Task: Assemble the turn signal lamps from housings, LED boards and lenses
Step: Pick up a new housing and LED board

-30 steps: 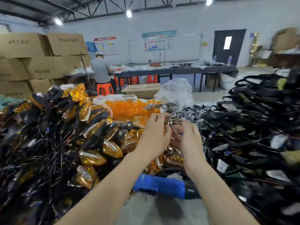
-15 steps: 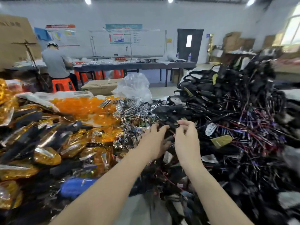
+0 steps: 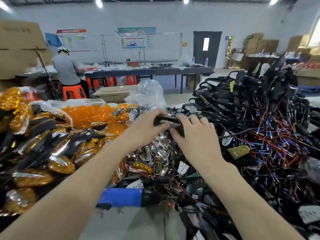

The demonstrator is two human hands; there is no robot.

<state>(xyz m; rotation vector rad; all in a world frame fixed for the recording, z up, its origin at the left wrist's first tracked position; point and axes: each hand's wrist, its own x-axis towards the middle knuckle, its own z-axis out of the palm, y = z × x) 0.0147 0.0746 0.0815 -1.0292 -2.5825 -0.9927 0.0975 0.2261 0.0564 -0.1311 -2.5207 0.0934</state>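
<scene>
Gripping a black housing (image 3: 166, 120) at the centre of the frame, the left hand (image 3: 143, 130) curls round its left end and the right hand (image 3: 197, 137) clasps its right end, above a heap of shiny silver parts (image 3: 155, 153). Any lead on it probably runs into the tangled pile of wired housings (image 3: 259, 129) at right, so a pull could snag and drag neighbours down. Orange lenses (image 3: 90, 115) lie left of centre.

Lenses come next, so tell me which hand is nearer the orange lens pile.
Left. The left hand is just right of the orange lens pile; the right hand is farther right, beyond it. Both grip a black part.
</scene>
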